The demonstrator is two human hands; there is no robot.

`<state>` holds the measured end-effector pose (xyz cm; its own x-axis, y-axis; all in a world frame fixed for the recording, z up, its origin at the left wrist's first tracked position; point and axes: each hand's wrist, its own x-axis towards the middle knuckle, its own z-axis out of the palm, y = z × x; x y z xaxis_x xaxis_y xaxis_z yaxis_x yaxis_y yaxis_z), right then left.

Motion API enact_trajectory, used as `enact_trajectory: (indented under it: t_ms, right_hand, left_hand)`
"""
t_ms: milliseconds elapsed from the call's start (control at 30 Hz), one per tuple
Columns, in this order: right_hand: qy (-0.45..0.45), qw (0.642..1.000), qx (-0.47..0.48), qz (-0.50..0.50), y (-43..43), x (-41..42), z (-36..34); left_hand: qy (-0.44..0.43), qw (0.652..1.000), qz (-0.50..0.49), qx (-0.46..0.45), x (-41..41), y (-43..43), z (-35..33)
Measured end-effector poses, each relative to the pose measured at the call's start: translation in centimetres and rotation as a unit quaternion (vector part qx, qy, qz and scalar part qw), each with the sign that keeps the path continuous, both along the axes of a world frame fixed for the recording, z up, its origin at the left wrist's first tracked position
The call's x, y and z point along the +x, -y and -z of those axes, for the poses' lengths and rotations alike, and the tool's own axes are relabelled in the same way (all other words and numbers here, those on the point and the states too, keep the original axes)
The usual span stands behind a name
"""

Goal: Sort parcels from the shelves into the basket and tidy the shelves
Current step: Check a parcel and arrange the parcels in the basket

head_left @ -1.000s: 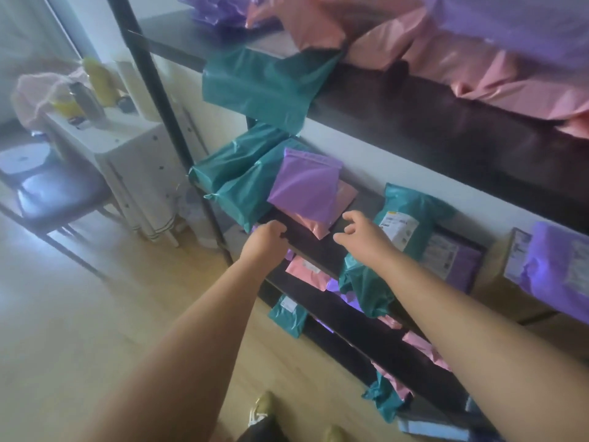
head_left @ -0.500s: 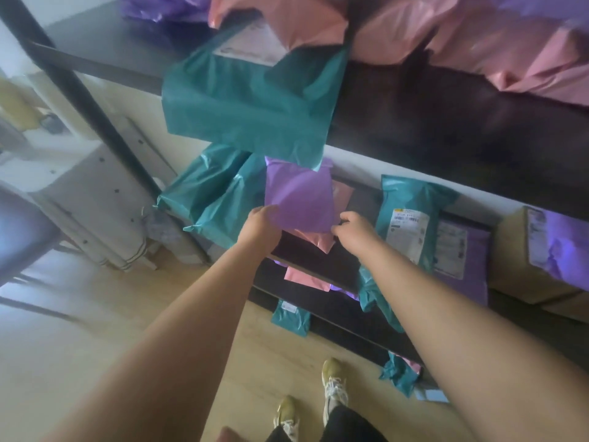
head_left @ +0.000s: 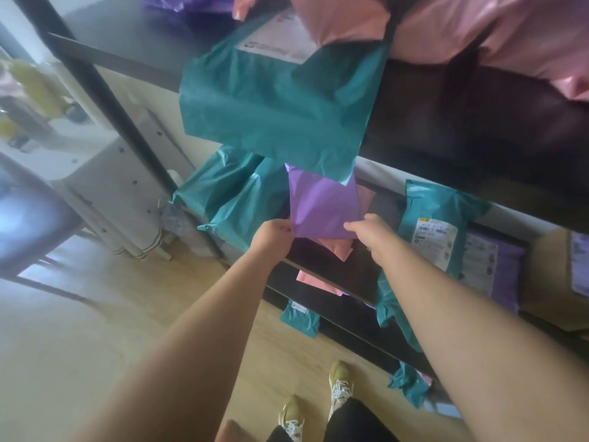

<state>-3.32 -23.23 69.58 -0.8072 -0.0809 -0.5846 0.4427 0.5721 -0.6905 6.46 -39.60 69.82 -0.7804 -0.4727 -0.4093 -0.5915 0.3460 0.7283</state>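
Between left hand (head_left: 274,234) and right hand (head_left: 373,231), purple parcel (head_left: 322,205) held upright.

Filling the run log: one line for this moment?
left hand pinches purple parcel; right hand pinches it too; parcel atop pink parcel on shelf

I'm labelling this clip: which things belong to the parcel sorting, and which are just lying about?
Job: left hand, right hand, purple parcel they hold, pink parcel under it, hanging teal parcel, shelf.
Lying about: chair, white cabinet, yellow bottle.
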Motion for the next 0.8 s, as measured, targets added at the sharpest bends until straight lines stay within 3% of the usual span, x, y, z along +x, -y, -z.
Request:
enact_trajectory:
  t_ms: [267,467,667,733,800]
  right_hand:
    - [0.020,0.992,-0.096,0.081,-0.5,-0.1,-0.1]
    - [0.051,0.945,-0.284,0.155,-2.8,2.2,-3.7]
    - [0.076,0.935,-0.320,0.137,-6.4,6.0,-7.4]
    - [0.067,0.933,-0.331,0.127,-7.2,7.2,-8.1]
    - [0.039,0.931,-0.342,0.124,-7.8,8.4,-8.7]
  left_hand:
    - [-0.023,0.990,-0.078,0.111,-0.3,-0.3,-0.6]
    - [-0.077,0.995,-0.058,0.035,1.6,-1.3,-1.3]
    - [-0.175,0.978,0.080,-0.083,3.5,-3.0,-2.8]
    - [-0.168,0.979,0.100,-0.061,3.8,-3.6,-4.1]
    - [-0.153,0.987,0.057,-0.006,4.1,-4.0,-4.8]
